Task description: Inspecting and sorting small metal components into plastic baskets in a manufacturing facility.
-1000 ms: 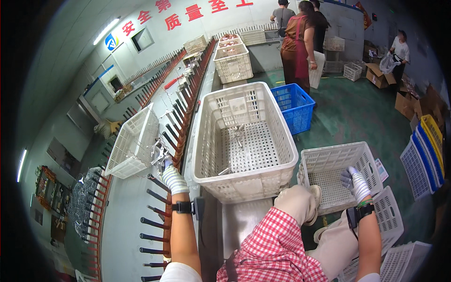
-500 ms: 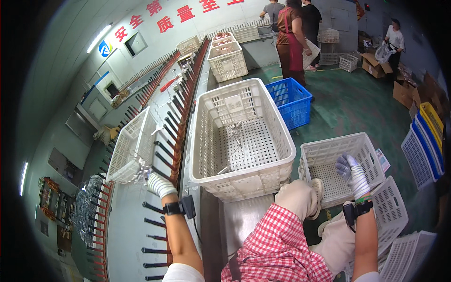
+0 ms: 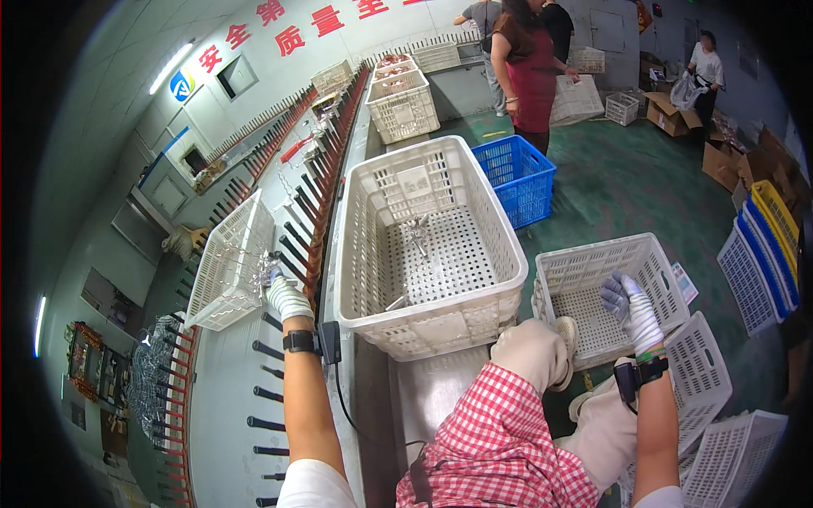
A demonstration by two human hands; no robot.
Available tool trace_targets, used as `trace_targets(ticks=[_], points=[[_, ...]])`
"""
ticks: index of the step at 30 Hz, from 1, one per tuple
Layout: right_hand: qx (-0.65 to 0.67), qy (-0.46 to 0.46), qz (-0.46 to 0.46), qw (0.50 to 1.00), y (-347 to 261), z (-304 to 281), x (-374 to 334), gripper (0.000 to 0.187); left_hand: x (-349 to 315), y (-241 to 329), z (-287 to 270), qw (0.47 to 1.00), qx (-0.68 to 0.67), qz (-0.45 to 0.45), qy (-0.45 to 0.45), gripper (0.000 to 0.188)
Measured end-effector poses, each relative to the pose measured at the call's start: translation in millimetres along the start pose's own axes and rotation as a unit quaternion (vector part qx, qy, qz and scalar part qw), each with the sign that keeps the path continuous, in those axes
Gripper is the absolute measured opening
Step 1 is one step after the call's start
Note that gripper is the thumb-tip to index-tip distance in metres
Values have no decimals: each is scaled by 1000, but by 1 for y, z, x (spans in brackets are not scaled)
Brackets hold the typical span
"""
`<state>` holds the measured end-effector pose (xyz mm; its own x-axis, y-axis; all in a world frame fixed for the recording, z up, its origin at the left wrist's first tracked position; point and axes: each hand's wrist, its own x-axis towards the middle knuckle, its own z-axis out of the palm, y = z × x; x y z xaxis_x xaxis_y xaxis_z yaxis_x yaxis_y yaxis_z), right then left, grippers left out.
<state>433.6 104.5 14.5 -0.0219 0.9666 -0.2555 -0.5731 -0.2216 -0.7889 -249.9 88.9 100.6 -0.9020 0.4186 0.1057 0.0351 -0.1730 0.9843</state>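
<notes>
The left hand [image 3: 288, 296] gripped silvery metal parts [image 3: 258, 271] that jutted forward-left of it, long axis unclear; the right hand [image 3: 628, 306] was loosely spread.

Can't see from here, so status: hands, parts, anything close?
Left hand at metal parts, left crate, grip unclear. Right hand loosely open, over right crate. Pegs close beside left hand.
</notes>
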Motion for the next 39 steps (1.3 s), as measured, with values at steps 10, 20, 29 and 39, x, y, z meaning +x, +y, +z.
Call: trace_targets(ticks=[10, 20, 29, 39], points=[[-12, -19, 12, 1000, 5, 6, 2, 41, -59, 58, -27, 900, 173, 391, 90, 17], [-24, 6, 3, 1000, 5, 8, -1, 42, -155, 21, 51, 883, 199, 84, -417, 42], [-17, -1, -3, 1000, 4, -11, 3, 38, -187, 12, 44, 950, 34, 227, -213, 46], [-25, -17, -5, 1000, 11, 3, 8, 39, -81, 14, -18, 964, 69, 247, 71, 60]])
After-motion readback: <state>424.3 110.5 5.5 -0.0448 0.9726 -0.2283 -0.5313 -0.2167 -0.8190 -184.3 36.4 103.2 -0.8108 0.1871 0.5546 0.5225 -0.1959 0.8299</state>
